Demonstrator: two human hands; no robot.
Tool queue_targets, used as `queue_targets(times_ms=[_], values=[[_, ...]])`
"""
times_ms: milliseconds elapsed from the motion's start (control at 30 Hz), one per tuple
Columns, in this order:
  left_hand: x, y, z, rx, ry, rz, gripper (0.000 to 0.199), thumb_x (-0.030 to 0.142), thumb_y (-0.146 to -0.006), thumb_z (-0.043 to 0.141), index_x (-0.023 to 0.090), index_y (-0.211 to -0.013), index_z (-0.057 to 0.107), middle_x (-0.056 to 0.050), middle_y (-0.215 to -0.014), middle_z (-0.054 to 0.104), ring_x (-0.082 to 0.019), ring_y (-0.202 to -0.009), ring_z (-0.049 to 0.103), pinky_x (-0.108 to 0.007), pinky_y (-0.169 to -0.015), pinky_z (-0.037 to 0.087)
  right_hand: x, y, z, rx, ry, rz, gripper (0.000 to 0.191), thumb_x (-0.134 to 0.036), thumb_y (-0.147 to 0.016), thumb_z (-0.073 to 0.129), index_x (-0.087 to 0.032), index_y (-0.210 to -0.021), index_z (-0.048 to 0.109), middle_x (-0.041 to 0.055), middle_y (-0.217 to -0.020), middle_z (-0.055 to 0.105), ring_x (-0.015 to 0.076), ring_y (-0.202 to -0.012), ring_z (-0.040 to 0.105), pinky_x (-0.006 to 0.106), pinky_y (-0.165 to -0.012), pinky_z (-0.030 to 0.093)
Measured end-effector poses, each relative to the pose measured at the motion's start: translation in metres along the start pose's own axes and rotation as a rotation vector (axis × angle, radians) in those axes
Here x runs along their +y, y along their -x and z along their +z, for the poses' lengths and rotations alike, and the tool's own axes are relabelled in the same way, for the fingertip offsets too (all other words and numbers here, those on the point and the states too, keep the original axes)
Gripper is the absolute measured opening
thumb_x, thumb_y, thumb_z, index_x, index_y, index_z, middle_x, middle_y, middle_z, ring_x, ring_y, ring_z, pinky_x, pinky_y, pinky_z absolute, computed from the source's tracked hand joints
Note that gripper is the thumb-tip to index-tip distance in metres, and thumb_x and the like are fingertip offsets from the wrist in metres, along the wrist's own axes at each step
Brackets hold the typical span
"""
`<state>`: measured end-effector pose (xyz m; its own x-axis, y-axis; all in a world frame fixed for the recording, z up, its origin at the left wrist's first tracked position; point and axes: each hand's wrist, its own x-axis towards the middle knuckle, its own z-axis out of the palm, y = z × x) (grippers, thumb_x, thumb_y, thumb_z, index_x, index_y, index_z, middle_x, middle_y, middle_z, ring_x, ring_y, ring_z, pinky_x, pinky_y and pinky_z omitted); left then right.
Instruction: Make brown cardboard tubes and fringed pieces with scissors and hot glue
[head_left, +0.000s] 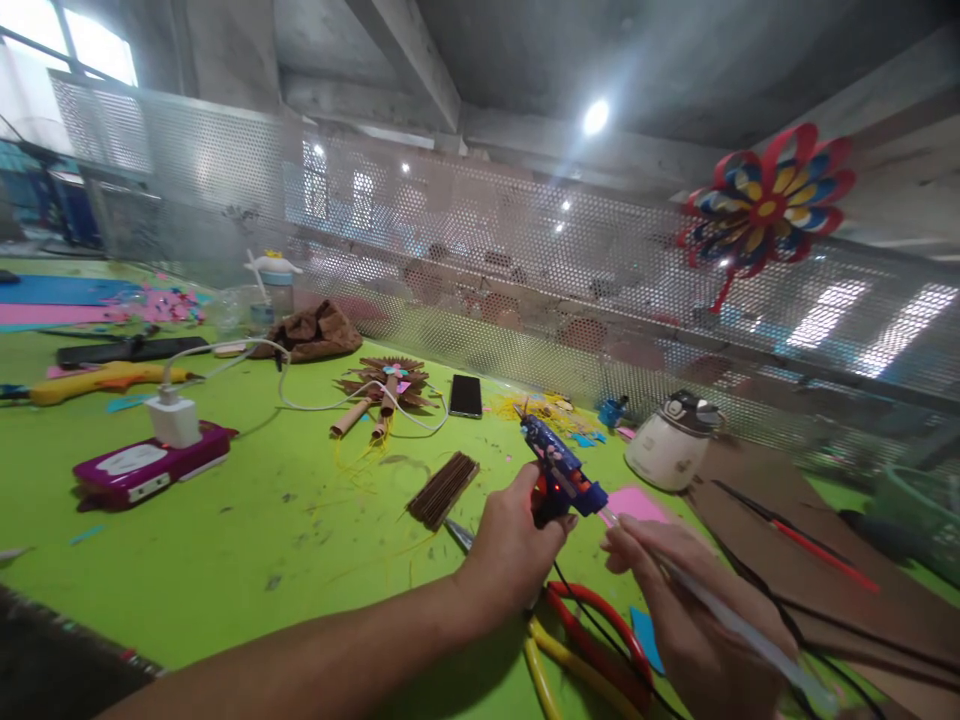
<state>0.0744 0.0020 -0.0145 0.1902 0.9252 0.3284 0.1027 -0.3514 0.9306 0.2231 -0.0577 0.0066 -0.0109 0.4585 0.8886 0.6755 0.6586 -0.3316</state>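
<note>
Here's the left hand (514,535), fingers wrapped round the grip of a blue glue gun (556,455), nozzle tilted up and away, a small red glow showing by those fingers. And over on the right hand (697,610), thumb and fingers pinch a clear glue stick (739,628) right at the back end of the gun; how far in it sits, I can't tell. The rest of it slants down past the right palm. A black cord (592,620) drops below the left fingers, crossing the red and yellow scissors handles (611,608) on the green desk (300,560).

Just left of the left fingers, there's a ridged brown bundle (444,490). Straight beyond them, a phone (466,397), with a spiky paper piece (394,385) to its left. Near the right fingers, a pink sheet (637,503) peeks out under the gun, and a white jug (667,445) stands just past it. Well out to the left of both hands, a white charger (174,420) sits plugged into a purple power strip (154,465).
</note>
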Motion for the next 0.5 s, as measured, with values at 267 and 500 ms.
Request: queue_targets(times_ms=[267, 500], values=[[0.005, 0.002, -0.002, 0.017, -0.078, 0.046, 0.023, 0.019, -0.075, 0.061, 0.020, -0.097, 0.055, -0.004, -0.088, 0.069, -0.019, -0.079, 0.064, -0.029, -0.072, 0.048, -0.004, 0.003, 0.008, -0.005, -0.293, 0.644, 0.016, -0.032, -0.079, 0.066, -0.016, -0.076, 0.069, 0.0011, -0.057, 0.068, 0.0185, -0.059, 0.068, 0.027, -0.059, 0.058], [0.012, 0.003, -0.005, 0.013, -0.082, 0.046, 0.023, 0.019, -0.076, 0.061, 0.021, -0.097, 0.054, -0.003, -0.089, 0.071, -0.019, -0.082, 0.065, -0.029, -0.072, 0.048, -0.005, 0.002, 0.004, 0.031, -0.136, 0.265, 0.004, -0.021, -0.080, 0.065, -0.019, -0.079, 0.068, 0.0013, -0.070, 0.069, 0.0166, -0.065, 0.066, 0.025, -0.060, 0.053]])
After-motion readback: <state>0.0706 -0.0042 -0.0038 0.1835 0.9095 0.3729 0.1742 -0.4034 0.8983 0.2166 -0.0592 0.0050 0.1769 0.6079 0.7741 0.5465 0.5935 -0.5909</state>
